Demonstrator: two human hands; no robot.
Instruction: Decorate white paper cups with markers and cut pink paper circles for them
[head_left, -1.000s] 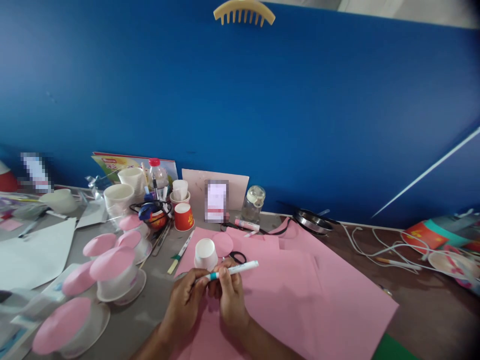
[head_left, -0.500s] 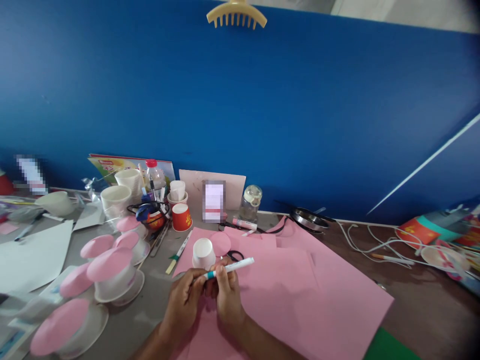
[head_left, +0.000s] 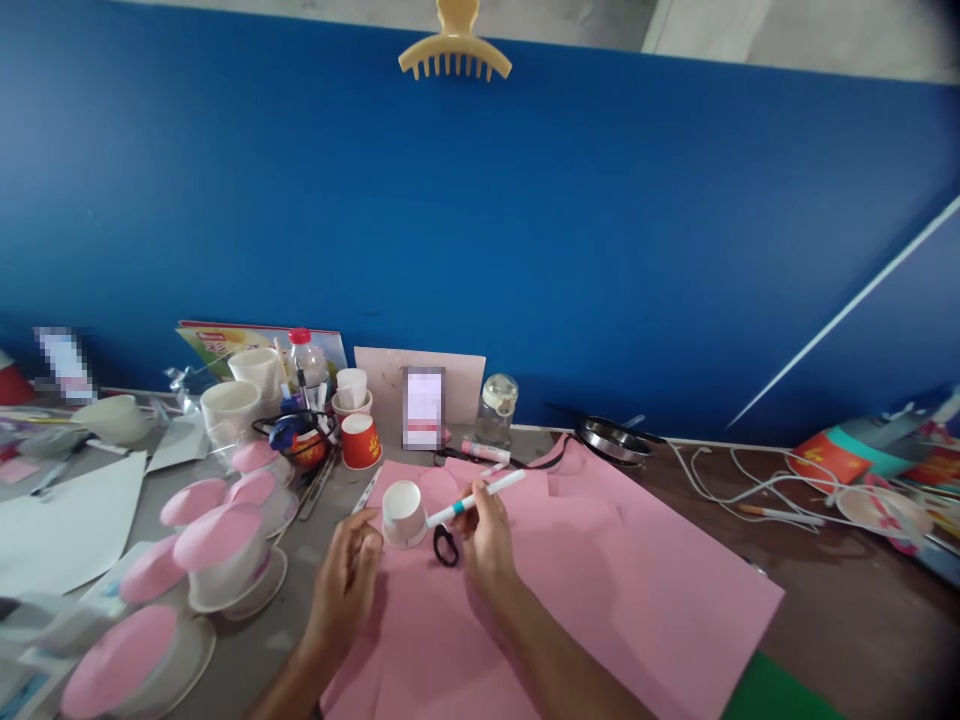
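Toward ten o'clock from the right hand (head_left: 491,540), which pinches a slim white teal-banded plastic marker (head_left: 459,508), stands a white tapered paper cup (head_left: 404,515); the half-open, seemingly empty left hand (head_left: 349,565) should steady it.

Can't tell if left hand (head_left: 349,575) or tip of marker (head_left: 460,507) touches white cup (head_left: 403,520), phone screen (head_left: 424,405) pixelated out, green sheet (head_left: 776,692) cut by bottom edge, claw clip (head_left: 455,48) by top.
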